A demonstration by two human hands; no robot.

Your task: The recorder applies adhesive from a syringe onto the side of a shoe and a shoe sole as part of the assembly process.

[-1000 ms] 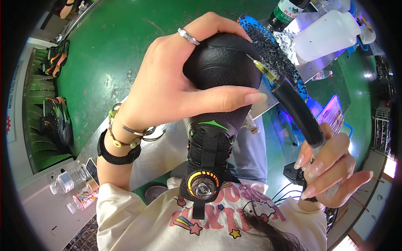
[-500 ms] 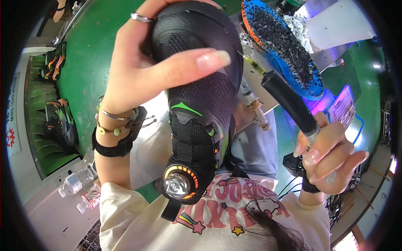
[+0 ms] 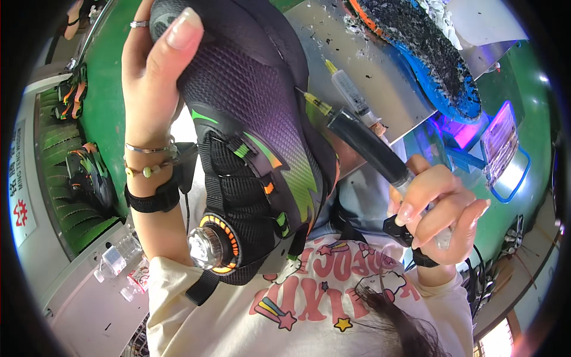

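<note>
My left hand (image 3: 156,80) grips a dark shoe (image 3: 238,89) by its toe end, thumb across the upper. The shoe is black and purple with green and orange accents, and its side is turned partly up. A round clear knob (image 3: 206,247) with an orange-marked ring sits at its ankle end, toward my body. In my right hand (image 3: 443,214) is a syringe (image 3: 369,146) filled with black fluid, fingers wrapped round its rear. Its thin needle with a yellow-green hub points at the shoe's sole edge; whether the tip touches cannot be told.
A second syringe (image 3: 352,92) lies on the metal plate (image 3: 392,101). Beyond it are a black-smeared blue insole (image 3: 434,59) and a white container (image 3: 488,21). At left, a rack (image 3: 74,196) holds more shoes; plastic bottles (image 3: 116,257) lie below. A blue-framed stand (image 3: 502,149) is at right.
The shoe has moved left and rolled, showing more of its green-purple side. My right hand and the syringe have shifted left, with the needle now farther along the sole edge toward the heel.
</note>
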